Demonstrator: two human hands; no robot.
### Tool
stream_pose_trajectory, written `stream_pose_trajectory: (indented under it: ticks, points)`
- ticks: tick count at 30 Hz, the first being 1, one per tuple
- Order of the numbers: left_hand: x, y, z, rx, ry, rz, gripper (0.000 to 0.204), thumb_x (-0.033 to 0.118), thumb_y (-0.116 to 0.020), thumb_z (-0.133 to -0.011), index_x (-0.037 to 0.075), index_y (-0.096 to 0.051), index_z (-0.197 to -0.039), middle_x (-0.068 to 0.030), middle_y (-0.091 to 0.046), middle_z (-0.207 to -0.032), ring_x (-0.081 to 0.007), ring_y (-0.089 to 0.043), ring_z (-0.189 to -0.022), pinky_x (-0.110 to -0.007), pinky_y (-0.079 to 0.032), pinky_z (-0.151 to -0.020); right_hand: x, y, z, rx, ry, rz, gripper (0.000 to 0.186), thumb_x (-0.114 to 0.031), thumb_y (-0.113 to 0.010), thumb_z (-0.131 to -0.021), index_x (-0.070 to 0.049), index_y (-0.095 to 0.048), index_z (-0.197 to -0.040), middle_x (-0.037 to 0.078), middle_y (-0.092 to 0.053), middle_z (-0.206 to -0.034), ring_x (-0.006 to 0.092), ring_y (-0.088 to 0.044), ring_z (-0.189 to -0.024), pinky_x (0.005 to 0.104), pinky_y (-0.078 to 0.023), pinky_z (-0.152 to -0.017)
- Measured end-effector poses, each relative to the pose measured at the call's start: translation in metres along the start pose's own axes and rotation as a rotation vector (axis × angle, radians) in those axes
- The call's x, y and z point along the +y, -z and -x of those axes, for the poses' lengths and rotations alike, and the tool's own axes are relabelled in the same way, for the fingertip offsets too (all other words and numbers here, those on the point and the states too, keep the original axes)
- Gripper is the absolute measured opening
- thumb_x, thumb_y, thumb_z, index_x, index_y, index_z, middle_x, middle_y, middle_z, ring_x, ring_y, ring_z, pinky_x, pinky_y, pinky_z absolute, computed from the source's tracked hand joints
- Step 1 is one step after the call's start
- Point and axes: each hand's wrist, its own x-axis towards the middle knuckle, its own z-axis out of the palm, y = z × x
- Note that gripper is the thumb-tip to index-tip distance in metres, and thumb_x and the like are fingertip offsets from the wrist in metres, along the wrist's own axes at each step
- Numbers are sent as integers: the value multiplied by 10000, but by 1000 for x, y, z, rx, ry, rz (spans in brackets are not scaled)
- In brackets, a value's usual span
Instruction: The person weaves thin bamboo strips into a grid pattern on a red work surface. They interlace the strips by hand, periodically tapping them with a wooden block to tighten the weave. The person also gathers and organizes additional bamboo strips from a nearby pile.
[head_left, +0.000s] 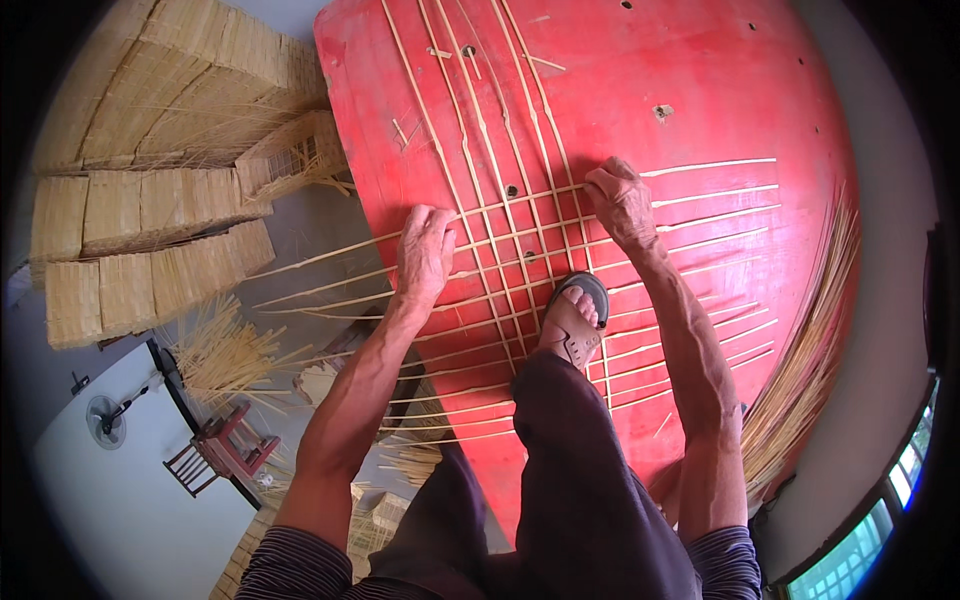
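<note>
Thin pale bamboo strips [530, 229] cross each other in an open lattice on a red board [720, 90]. My left hand [427, 250] is closed at the lattice's left side, its curled fingers on the farthest crosswise strip. At the other end of that same strip, just right of the lengthwise strips, my right hand [622, 205] grips it with bent fingers. Both fingertips are partly hidden by the hands. My sandalled foot [575, 325] presses on the lattice between my arms, covering some crossings. Several crosswise strips run under my forearms and stick out on both sides.
A bundle of loose bamboo strips [810, 360] lies along the board's right edge. Stacked woven bamboo baskets [150, 210] stand at the left, with a heap of cut strips [230, 350] below them. A wooden chair [222, 450] and a fan [106, 421] are farther off at lower left.
</note>
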Motion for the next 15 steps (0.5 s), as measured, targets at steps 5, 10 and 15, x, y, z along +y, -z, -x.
stream_pose_trajectory:
  ticks: [5, 10, 15]
  points:
    - [8, -10, -2, 12, -1, 60, 208, -6, -649, -848, 15, -619, -1052, -139, -546, -974, -311, -593, -886, -404, -487, -783, 7, 14, 8, -4, -1, 29, 78, -89, -712, -785, -80, -666, -847, 102, -588, -849, 333, -617, -838, 447, -509, -715]
    - [1, -1, 4, 5, 5, 32, 192, -16, -651, -846, 7, -619, -1034, -139, -543, -962, -312, -587, -870, -408, -483, -775, -1, -1, 8, 6, 26, 0, 79, -87, -712, -784, -70, -666, -846, 108, -586, -842, 339, -615, -829, 450, -509, -710]
    - [3, 1, 4, 11, -18, -23, 212, -32, -652, -840, 9, -617, -1045, -139, -537, -957, -309, -585, -872, -411, -482, -769, -3, -1, 9, -6, 24, 4, 96, -94, -721, -779, -70, -669, -855, 108, -584, -835, 339, -615, -833, 452, -510, -714]
